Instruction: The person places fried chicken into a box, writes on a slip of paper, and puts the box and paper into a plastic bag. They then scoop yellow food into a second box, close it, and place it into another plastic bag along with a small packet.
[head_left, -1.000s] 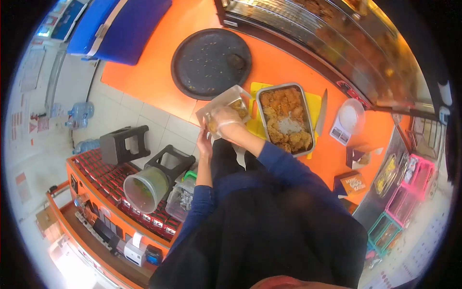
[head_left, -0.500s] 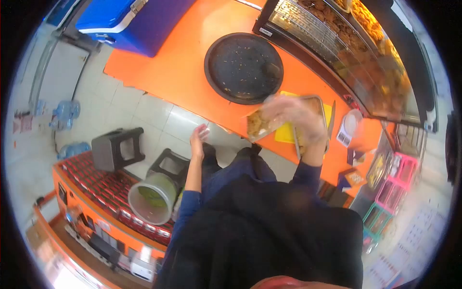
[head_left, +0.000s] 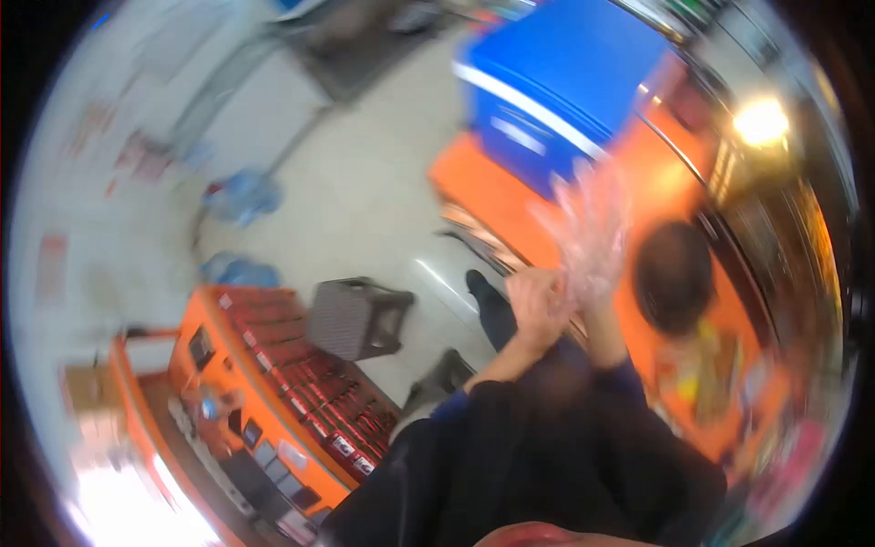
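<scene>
The gloved right hand (head_left: 592, 244) is smeared by motion, its fingertips fading into the blue cooler box (head_left: 556, 77), whose far part the top edge cuts off. Blur hides whether the left hand's (head_left: 536, 305) fingers pinch the glove's cuff. The round black tray (head_left: 674, 278) is a dark smudge; food in the metal pan (head_left: 725, 374) cannot be made out. Lettering on the wall papers (head_left: 53, 264) is unreadable.

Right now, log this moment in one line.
right hand: gloved, open | left hand: at right wrist, grip unclear | blue box: on counter
</scene>
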`<state>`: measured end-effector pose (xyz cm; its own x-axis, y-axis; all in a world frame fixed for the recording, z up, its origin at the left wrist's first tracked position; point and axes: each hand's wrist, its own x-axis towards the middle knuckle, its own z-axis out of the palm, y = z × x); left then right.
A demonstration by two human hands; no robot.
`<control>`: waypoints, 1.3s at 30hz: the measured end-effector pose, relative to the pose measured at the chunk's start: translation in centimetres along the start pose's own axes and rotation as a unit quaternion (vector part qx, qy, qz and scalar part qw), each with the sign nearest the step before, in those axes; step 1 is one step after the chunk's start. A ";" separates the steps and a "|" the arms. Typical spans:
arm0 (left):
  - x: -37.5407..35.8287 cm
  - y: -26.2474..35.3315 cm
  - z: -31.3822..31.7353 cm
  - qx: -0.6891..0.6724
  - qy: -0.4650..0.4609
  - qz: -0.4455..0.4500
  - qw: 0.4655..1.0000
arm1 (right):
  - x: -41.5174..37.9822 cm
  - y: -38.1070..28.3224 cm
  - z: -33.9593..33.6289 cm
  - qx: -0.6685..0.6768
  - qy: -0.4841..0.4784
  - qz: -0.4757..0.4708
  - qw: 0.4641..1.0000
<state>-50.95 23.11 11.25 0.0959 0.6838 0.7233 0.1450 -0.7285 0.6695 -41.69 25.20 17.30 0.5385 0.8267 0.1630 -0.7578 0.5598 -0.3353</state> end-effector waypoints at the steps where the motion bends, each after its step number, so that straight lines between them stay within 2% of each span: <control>1: 2.4 -3.8 -2.1 -0.002 0.005 -0.063 0.998 | 1.5 4.0 0.4 -0.153 0.021 0.042 0.987; 2: 4.6 -7.8 -4.6 -0.010 0.020 -0.129 0.991 | 2.7 7.9 -0.2 -0.310 0.026 0.074 0.948; 3: 6.9 -12.1 -7.4 0.036 0.073 -0.114 0.990 | 2.6 12.5 -5.1 -0.168 -0.020 0.150 0.974; 5: 10.2 -19.7 -14.0 0.057 0.035 -0.328 0.942 | 3.3 23.4 -5.0 -0.254 -0.057 0.210 0.943; 6: 11.6 -22.8 -17.9 0.125 0.086 -0.358 0.922 | 4.1 26.5 2.1 -0.525 -0.104 0.245 0.808; 8: 12.3 -27.5 -26.8 0.214 0.198 -0.425 0.857 | 5.4 34.7 0.5 -0.616 -0.243 0.409 0.628; 9: 11.7 -29.4 -31.8 0.239 0.249 -0.429 0.835 | 6.7 37.3 4.0 -0.558 -0.363 0.481 0.571; 10: 11.4 -30.1 -36.7 0.246 0.280 -0.449 0.812 | 6.0 41.4 2.4 -0.482 -0.402 0.523 0.577; 12: 9.8 -31.4 -44.4 0.219 0.312 -0.474 0.794 | 5.7 47.5 6.4 -0.262 -0.353 0.633 0.637; 13: 9.4 -31.3 -46.9 0.260 0.288 -0.505 0.771 | 6.9 51.2 7.0 -0.264 -0.378 0.661 0.593; 14: 8.9 -31.2 -48.7 0.227 0.284 -0.516 0.775 | 8.3 55.0 7.2 -0.270 -0.400 0.686 0.544; 15: 9.0 -31.2 -50.2 0.171 0.298 -0.550 0.761 | 9.9 58.4 9.9 -0.333 -0.421 0.667 0.516; 16: 8.7 -32.3 -51.5 0.129 0.328 -0.530 0.771 | 11.1 61.6 10.9 -0.332 -0.431 0.667 0.509; 18: 8.1 -36.3 -53.6 0.063 0.377 -0.501 0.777 | 13.7 69.5 12.9 -0.365 -0.532 0.558 0.523; 19: 7.5 -38.4 -54.7 0.037 0.399 -0.502 0.767 | 15.0 73.5 13.2 -0.346 -0.558 0.516 0.550; 21: 6.8 -44.7 -56.9 0.049 0.464 -0.527 0.711 | 17.4 81.5 13.8 -0.380 -0.519 0.482 0.595; 22: 7.1 -47.4 -58.4 0.036 0.483 -0.517 0.706 | 18.7 84.5 14.4 -0.418 -0.506 0.440 0.613; 23: 7.0 -51.0 -60.1 0.008 0.514 -0.535 0.670 | 19.9 89.5 16.4 -0.446 -0.497 0.382 0.639; 24: 11.1 -52.6 -62.0 0.079 0.519 -0.558 0.642 | 20.3 93.6 18.0 -0.435 -0.509 0.375 0.642; 25: 13.1 -55.8 -64.5 0.093 0.521 -0.444 0.723 | 20.9 98.4 20.0 -0.487 -0.628 0.238 0.559; 26: 14.9 -58.8 -66.7 0.093 0.535 -0.430 0.721 | 21.3 102.4 21.5 -0.522 -0.718 0.094 0.450; 27: 22.2 -57.1 -68.7 0.307 0.479 -0.399 0.719 | 20.7 106.8 22.1 -0.472 -0.794 0.076 0.376; 29: 28.9 -57.1 -73.3 0.504 0.409 -0.375 0.662 | 18.3 111.1 28.9 -0.289 -0.854 0.288 0.322; 31: 30.2 -58.5 -77.0 0.564 0.335 -0.428 0.622 | 15.1 117.0 33.6 -0.183 -0.806 0.538 0.170; 32: 30.5 -59.2 -78.9 0.565 0.343 -0.438 0.610 | 13.9 119.8 36.8 -0.166 -0.831 0.505 0.163; 33: 30.6 -60.1 -81.2 0.571 0.388 -0.432 0.581 | 12.6 123.2 40.1 -0.147 -0.855 0.470 0.161; 34: 30.1 -60.8 -83.3 0.577 0.431 -0.426 0.547 | 11.0 128.3 42.3 -0.143 -0.823 0.518 0.183; 35: 29.4 -61.7 -85.4 0.586 0.433 -0.433 0.531 | 8.6 133.2 45.1 -0.195 -0.850 0.391 0.295; 36: 28.6 -63.0 -87.2 0.579 0.473 -0.443 0.495 | 4.9 143.0 45.9 -0.107 -0.882 0.189 0.419; 37: 27.8 -64.5 -88.1 0.565 0.516 -0.454 0.456 | 2.4 147.2 51.6 -0.228 -0.841 0.284 0.400; 38: 26.6 -66.3 -88.2 0.564 0.528 -0.460 0.437 | -1.2 155.6 54.2 -0.158 -0.798 0.373 0.446; 39: 25.3 -67.9 -88.1 0.479 0.623 -0.410 0.462 | -4.4 161.0 58.6 -0.105 -0.767 0.442 0.454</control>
<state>-145.17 86.32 -1.01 -0.9338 -0.2755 0.2281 0.0565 0.5159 0.8548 -187.68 115.07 16.99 -0.9533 -0.1189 0.2777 -0.2886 0.0862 -0.9536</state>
